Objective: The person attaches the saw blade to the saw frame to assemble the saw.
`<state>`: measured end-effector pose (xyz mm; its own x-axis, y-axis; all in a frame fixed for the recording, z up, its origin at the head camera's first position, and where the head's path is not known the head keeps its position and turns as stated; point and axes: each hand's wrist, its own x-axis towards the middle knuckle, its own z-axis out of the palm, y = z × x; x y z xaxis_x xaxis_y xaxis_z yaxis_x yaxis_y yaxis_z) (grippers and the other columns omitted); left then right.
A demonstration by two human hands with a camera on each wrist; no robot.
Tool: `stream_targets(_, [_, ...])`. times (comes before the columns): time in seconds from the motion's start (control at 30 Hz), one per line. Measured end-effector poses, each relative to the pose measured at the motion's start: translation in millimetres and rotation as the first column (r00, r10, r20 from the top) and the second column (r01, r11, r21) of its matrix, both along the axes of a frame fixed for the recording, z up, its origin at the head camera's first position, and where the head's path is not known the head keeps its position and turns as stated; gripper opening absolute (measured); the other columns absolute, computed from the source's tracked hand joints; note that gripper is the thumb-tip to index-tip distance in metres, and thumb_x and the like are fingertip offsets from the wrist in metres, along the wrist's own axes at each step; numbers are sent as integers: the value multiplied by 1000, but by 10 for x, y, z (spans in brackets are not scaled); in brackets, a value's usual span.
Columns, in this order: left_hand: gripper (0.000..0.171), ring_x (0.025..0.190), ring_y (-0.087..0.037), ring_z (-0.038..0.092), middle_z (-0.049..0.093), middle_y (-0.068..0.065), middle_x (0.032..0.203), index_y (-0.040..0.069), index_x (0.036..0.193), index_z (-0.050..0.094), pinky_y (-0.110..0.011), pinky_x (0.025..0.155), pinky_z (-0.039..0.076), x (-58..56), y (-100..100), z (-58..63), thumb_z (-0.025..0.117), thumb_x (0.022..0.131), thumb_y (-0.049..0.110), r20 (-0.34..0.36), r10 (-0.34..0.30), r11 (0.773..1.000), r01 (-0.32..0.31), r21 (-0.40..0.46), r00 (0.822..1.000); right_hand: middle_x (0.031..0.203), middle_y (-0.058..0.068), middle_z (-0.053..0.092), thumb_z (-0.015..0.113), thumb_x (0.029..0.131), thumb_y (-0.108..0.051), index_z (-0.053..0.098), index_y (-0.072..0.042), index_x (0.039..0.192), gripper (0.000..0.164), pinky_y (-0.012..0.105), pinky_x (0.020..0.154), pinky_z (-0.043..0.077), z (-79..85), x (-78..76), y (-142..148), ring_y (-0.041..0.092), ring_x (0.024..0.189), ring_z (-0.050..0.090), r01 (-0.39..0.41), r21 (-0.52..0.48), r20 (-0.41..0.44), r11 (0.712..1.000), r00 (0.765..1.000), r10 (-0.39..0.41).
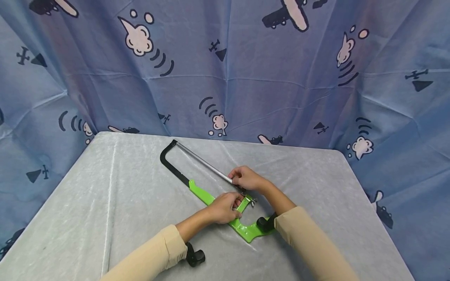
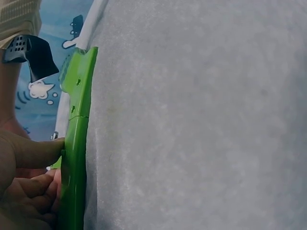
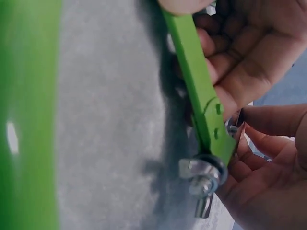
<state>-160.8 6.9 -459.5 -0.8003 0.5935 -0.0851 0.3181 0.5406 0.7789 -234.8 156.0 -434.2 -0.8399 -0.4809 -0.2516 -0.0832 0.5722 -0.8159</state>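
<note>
Right hand [image 1: 248,179] pinches the hacksaw blade [image 1: 204,160] by its near end; I read its long axis running far left, beside the green frame [image 1: 201,194] gripped by the left hand [image 1: 223,208].

The saw [image 1: 202,193] is bright, glossy green over its handle and rear frame, black along its far bow [image 1: 171,168], and silvery on its blade [image 1: 204,162] and wing nut [image 3: 199,173]. Under the saw the surface [image 1: 140,230] is pale grey with a faint mottled sheen, while on the near side of the saw both sleeves [image 1: 151,253] are plain beige and the straps [image 1: 195,256] black. Behind the saw hangs a blue curtain [image 1: 260,91], purplish in places, printed with dark-outlined pale pinkish puffs, black curved stripes, triangles and dark-and-pink planes.
</note>
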Motion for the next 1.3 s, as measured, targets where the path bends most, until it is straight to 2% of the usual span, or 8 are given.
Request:
stream_targets(0.3, [32, 83, -10, 52, 55, 0, 89, 1, 108, 61, -24, 77, 43, -4, -4, -8, 77, 80, 2, -4, -1, 1000, 1, -3, 1000, 82, 8, 61, 53, 88, 4, 63, 11, 106, 21, 25, 68, 43, -30, 1, 4, 12, 73, 52, 4, 3, -11, 1000, 1000, -4])
stream_targets(0.73, [33, 84, -10, 52, 56, 0, 89, 0, 110, 61, -24, 77, 44, -7, 4, -12, 77, 80, 3, -9, -4, 1000, 4, -1, 1000, 81, 5, 58, 50, 86, 3, 61, 11, 110, 27, 25, 64, 41, -11, -8, 44, 13, 70, 51, -15, -41, 76, 999, 997, 19])
stream_targets(1.07, [30, 80, -9, 51, 55, -1, 86, 1, 102, 61, -22, 75, 43, -6, 1, -29, 77, 78, 1, -41, -6, 1000, 7, 18, 999, 87, 10, 64, 51, 85, 2, 62, 12, 109, 28, 25, 68, 43, -17, 15, 30, 13, 74, 52, -51, -42, 54, 998, 997, 53])
stream_targets(1.3, [29, 81, -9, 51, 55, -1, 86, 2, 101, 60, -22, 75, 43, 1, -1, -19, 77, 78, 1, -45, -5, 1000, 6, 15, 999, 86, 8, 62, 51, 87, 2, 61, 11, 110, 27, 26, 70, 43, -38, 17, 37, 13, 75, 52, -53, -45, 59, 998, 997, 55])
